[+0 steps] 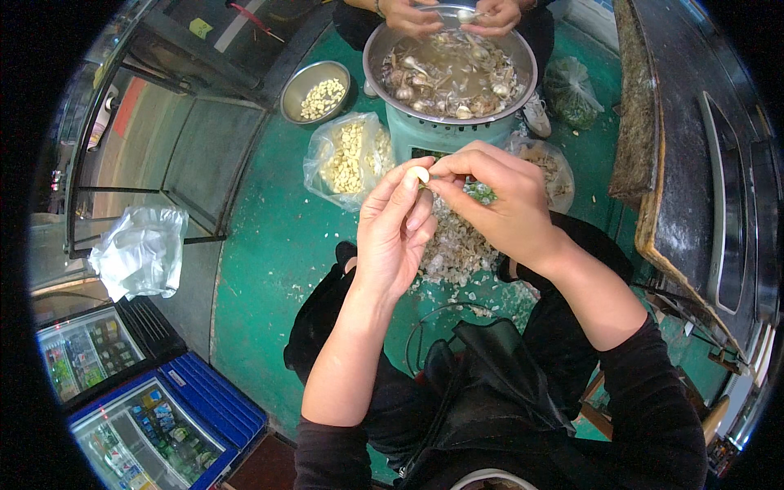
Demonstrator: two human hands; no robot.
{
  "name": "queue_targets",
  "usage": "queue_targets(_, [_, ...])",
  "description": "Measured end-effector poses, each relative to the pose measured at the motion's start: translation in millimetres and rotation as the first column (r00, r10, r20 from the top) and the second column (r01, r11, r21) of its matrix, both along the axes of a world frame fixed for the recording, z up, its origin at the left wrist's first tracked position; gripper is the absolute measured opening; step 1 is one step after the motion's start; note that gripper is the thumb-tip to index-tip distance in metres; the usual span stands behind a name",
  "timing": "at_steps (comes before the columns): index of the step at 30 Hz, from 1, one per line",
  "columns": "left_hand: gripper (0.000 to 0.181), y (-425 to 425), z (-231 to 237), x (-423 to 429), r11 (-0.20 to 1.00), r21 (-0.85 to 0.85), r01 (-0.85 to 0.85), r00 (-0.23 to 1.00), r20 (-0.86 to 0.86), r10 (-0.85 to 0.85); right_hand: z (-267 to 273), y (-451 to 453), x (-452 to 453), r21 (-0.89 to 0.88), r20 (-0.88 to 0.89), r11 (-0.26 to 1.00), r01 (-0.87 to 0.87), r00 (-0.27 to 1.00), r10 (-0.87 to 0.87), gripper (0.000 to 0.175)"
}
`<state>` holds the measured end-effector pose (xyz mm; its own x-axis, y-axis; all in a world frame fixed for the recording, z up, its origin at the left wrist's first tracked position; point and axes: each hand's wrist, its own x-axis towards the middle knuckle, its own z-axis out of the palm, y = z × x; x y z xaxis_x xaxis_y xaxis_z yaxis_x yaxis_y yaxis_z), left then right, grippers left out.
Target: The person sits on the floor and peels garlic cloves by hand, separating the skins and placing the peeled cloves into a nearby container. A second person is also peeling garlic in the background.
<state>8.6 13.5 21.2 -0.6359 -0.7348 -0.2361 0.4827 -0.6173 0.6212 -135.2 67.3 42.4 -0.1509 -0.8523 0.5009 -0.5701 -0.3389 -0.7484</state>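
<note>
Between thumb and fingertips my left hand (392, 229) holds a pale peeled-looking garlic clove (420, 174). The thumb and forefinger of my right hand (505, 190) pinch at the clove's right edge; whether a strip of skin is between them is too small to tell. Below my hands a pile of garlic skins (456, 245) lies on the floor. Beyond them, a clear plastic bag (315, 171) holds many peeled cloves. A wide metal basin (375, 73) of water, garlic bulbs and loose skins rests on a pale green drum-like stand (401, 131).
Across the basin, another person's hands (411, 17) hold a garlic bulb (467, 16). A small metal bowl (291, 92) contains peeled cloves. Knotted plastic bags (572, 92) sit at right, near a dark-topped counter (680, 184). Drinks coolers (211, 392) stand at lower left.
</note>
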Motion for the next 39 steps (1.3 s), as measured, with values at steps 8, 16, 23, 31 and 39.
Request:
queue_targets(8, [0.022,-1.8,-1.9,-1.7,0.996,-0.086,-0.028,0.999,0.024,0.030,-4.3,-0.3,-0.1,-0.029,-0.011,0.999,0.027,1.000,-0.028,0.010])
queue_targets(16, [0.024,2.1,-2.7,-2.6,0.989,-0.146,-0.032,0.998,0.055,0.040,-3.9,-0.7,0.4,-0.003,0.057,1.000,0.014,0.998,-0.014,0.007])
queue_targets(23, [0.025,1.0,-5.1,-1.5,0.999,-0.030,0.033,0.994,-0.099,-0.036,-1.9,-1.9,0.8,-0.001,0.088,1.000,0.027,0.996,-0.026,0.009])
queue_targets(31, [0.031,3.0,-2.2,-2.7,0.997,-0.083,-0.007,0.999,-0.034,0.005,-2.2,0.3,-0.8,-0.012,0.007,0.999,0.033,0.999,-0.033,0.008])
queue_targets(39, [0.034,2.6,-3.9,-3.3,0.962,-0.272,-0.037,0.984,0.158,0.083,-1.0,2.0,-3.4,0.000,0.041,1.000,0.011,0.999,-0.011,0.008])
